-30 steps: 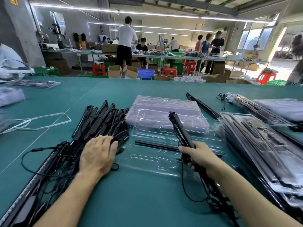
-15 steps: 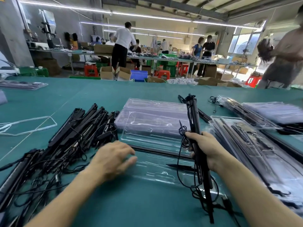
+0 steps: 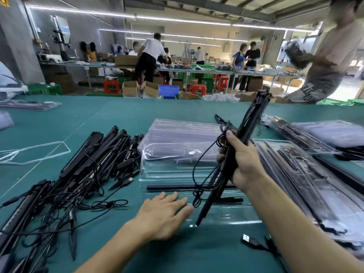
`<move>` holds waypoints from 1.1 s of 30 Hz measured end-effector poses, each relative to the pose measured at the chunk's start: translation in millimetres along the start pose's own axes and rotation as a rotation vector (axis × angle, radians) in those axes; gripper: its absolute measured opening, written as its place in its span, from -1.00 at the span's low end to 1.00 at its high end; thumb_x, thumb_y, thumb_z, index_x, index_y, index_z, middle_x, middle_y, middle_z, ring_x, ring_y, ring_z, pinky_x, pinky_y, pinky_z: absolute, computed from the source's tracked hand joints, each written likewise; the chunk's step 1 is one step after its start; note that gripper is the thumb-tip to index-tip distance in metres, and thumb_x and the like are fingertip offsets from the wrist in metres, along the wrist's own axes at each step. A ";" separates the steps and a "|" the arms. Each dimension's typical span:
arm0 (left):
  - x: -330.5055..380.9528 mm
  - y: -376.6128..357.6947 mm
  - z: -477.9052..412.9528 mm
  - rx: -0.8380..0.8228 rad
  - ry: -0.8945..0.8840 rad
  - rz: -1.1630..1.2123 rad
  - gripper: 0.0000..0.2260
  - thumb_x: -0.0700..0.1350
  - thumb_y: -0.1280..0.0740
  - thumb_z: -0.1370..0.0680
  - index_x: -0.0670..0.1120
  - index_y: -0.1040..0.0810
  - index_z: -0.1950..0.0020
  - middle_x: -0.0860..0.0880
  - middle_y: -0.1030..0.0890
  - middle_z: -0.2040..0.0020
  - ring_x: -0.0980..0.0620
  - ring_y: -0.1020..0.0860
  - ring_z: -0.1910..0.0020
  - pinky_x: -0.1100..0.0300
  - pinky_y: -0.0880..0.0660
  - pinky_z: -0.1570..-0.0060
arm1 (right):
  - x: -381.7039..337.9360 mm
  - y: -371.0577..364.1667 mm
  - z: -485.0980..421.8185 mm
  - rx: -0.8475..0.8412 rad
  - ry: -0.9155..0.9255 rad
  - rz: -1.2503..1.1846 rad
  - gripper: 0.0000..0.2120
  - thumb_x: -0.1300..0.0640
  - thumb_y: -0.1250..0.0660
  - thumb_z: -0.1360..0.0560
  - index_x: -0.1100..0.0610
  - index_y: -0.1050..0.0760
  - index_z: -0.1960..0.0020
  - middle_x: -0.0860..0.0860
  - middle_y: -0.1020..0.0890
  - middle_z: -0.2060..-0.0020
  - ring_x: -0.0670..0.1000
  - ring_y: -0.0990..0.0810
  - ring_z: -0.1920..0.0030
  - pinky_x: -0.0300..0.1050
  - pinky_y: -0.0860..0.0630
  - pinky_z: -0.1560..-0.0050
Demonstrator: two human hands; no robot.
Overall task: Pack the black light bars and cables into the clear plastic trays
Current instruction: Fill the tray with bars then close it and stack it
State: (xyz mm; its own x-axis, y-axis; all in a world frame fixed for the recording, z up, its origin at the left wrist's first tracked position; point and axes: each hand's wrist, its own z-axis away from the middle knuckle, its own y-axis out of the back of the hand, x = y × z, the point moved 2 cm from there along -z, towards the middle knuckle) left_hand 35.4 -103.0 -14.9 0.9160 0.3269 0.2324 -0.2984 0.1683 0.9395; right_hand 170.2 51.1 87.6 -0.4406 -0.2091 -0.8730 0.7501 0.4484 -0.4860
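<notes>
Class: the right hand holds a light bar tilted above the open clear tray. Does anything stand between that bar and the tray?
Nothing solid blocks it. The cable of the light bar dangles over the tray, the left hand lies open at its near edge, and a second bar lies across it.

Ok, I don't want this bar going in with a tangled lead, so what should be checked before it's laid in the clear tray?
1. Grip: the right hand holds the light bar: ok.
2. Lead gathered: not ok, the cable hangs in loose loops over the clear tray.
3. Free slot: cannot tell; another bar lies across the tray.
4. Helper free: ok, the left hand is open at the tray's near edge.
5. Held bar lined up with tray: not ok, it tilts steeply upward.
</notes>
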 end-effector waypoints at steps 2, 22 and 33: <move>2.8 21.5 -2.0 0.095 -0.017 0.204 -0.64 0.15 -0.04 -0.67 0.13 -0.47 -0.38 0.05 -0.49 -0.41 -0.03 -0.43 -0.40 -0.01 -0.34 -0.41 | 11.1 -4.4 -3.0 0.012 -0.048 0.003 -0.90 0.12 -0.38 -0.55 0.08 -0.46 0.09 0.03 -0.53 0.38 -0.03 -0.48 0.45 -0.21 -0.44 0.51; 9.9 28.6 -32.3 0.493 -0.137 1.531 -0.69 0.07 -0.41 -0.42 -0.13 -0.53 0.00 0.04 -0.44 0.40 0.10 -0.39 0.48 0.31 -0.31 0.53 | 24.4 17.0 -8.8 -0.094 -0.218 0.286 -0.80 0.03 -0.22 -0.64 0.16 -0.45 -0.13 0.11 -0.69 0.17 0.18 -0.70 0.18 0.02 -0.62 0.24; 0.1 25.4 -29.2 0.493 -0.010 1.626 -0.70 0.13 -0.29 -0.57 -0.11 -0.48 0.01 -0.15 -0.72 0.11 -0.10 -0.70 0.19 0.12 -0.58 0.40 | 18.6 20.1 8.2 -0.128 -0.242 0.149 -0.88 0.08 -0.23 -0.63 0.12 -0.45 -0.10 0.15 -0.69 0.18 0.17 -0.70 0.21 0.09 -0.62 0.26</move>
State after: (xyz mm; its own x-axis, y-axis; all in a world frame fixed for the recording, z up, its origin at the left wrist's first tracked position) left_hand 20.1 -71.5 1.6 -0.2272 -0.1481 0.9625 -0.7575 -0.5943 -0.2702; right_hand 181.2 49.1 61.2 -0.1888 -0.3266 -0.9261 0.7229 0.5921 -0.3562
